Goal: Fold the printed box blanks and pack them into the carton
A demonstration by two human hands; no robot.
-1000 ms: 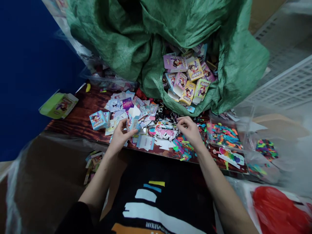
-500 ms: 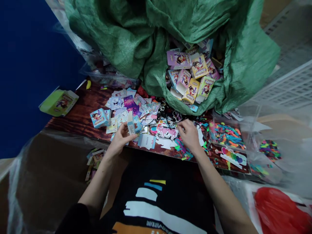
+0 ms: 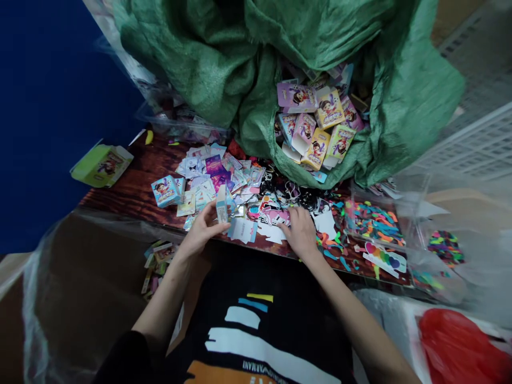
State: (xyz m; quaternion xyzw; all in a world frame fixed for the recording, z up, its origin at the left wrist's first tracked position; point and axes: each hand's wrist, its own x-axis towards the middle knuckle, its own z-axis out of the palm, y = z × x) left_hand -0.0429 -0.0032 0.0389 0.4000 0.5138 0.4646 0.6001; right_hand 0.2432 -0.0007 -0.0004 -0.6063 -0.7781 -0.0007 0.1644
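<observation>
- Nearest me on the feed I see the person's dark shirt [image 3: 236, 341], with a red bag [image 3: 456, 341] off to the right.
- I see the left hand [image 3: 202, 229] pinching a small box [image 3: 222, 209] between thumb and fingers, at the near side of a pile of cards [image 3: 218, 168].
- I make out the right hand [image 3: 301, 230] palm down, fingers close together over a pink cutout [image 3: 276, 216]; I cannot tell whether they grip it.
- Right of that hand I find bright strips [image 3: 332, 245] scattered on the wooden table [image 3: 106, 204].
- Left of the cards I see a blue box [image 3: 165, 192].
- Farthest, I see a green sack [image 3: 192, 64], its mouth showing a heap of boxes [image 3: 316, 149].
</observation>
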